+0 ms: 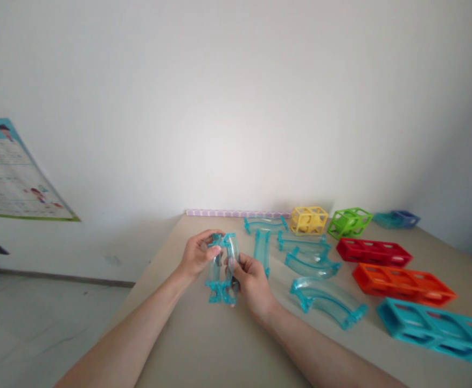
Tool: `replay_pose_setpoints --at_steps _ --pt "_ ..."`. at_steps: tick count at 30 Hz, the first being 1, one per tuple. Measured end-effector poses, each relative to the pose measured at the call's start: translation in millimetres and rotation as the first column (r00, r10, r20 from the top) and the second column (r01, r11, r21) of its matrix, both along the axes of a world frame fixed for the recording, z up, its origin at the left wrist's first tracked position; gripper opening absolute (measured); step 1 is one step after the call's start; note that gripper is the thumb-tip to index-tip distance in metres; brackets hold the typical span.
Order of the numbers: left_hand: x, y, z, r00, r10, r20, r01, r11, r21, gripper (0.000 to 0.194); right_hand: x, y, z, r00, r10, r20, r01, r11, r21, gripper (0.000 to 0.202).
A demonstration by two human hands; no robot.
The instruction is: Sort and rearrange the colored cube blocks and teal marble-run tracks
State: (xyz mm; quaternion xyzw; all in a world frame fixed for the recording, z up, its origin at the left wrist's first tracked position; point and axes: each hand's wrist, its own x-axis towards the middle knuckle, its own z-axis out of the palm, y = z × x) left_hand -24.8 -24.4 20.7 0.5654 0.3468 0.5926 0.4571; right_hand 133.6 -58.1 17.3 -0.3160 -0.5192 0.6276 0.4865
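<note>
Two translucent teal track pieces (214, 272) with notched ends are held upright, side by side, above the tabletop (187, 345): the left hand (198, 253) grips one, the right hand (253, 280) the other. To their right lie open-sided teal (438, 328), orange (401, 284) and red frames (373, 252). Farther back, a yellow cage (309, 221) and green cage (349, 222) each enclose a like-coloured shape.

Soft, diffuse light leaves the wall (228, 134) brightest mid-frame, greyer rightward. Faint shadow falls behind the yellow cube (309, 221) at the far edge of the desk (203, 347). The held blue track pieces (215, 274) glint palely; the poster (13, 172) looks stretched, its text blurred.
</note>
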Motion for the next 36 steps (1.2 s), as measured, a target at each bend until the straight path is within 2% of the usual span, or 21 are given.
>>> replay_pose_setpoints --at_steps 7,16,21,24,27,31,36 --pt "-1 0 0.3 0.997 0.054 -0.051 -0.051 0.998 0.044 0.048 0 1 -2.7 1.0 -0.007 -0.009 0.007 1.0 -0.005 0.046" --pt "-1 -2 6.8 0.986 0.097 -0.137 -0.085 0.992 0.094 0.05 -2 -1 -2.5 0.998 0.054 -0.028 -0.054 0.999 -0.009 0.048" --pt "-1 -3 8.2 0.979 0.138 -0.153 -0.122 0.986 0.11 0.043 -4 -3 -2.0 0.995 0.098 0.0 -0.098 0.991 -0.091 0.051" --pt "-3 -3 8.5 0.984 0.141 -0.113 -0.128 0.986 0.109 0.04 -2 -6 -0.9 0.99 0.143 0.009 -0.141 0.979 -0.146 0.057" --pt "-5 -5 10.9 0.98 0.186 -0.075 -0.175 0.974 0.143 0.04 -1 -10 -0.7 0.975 0.22 -0.027 -0.222 0.966 -0.13 0.059" --pt "-8 -8 16.3 0.955 0.275 -0.115 -0.239 0.937 0.254 0.043 -3 -13 -2.4 0.96 0.274 0.049 -0.265 0.953 -0.147 0.054" --pt "-9 -11 19.7 0.937 0.289 -0.196 -0.212 0.917 0.339 0.046 -4 -13 -1.9 0.922 0.384 0.046 -0.368 0.909 -0.197 0.049"
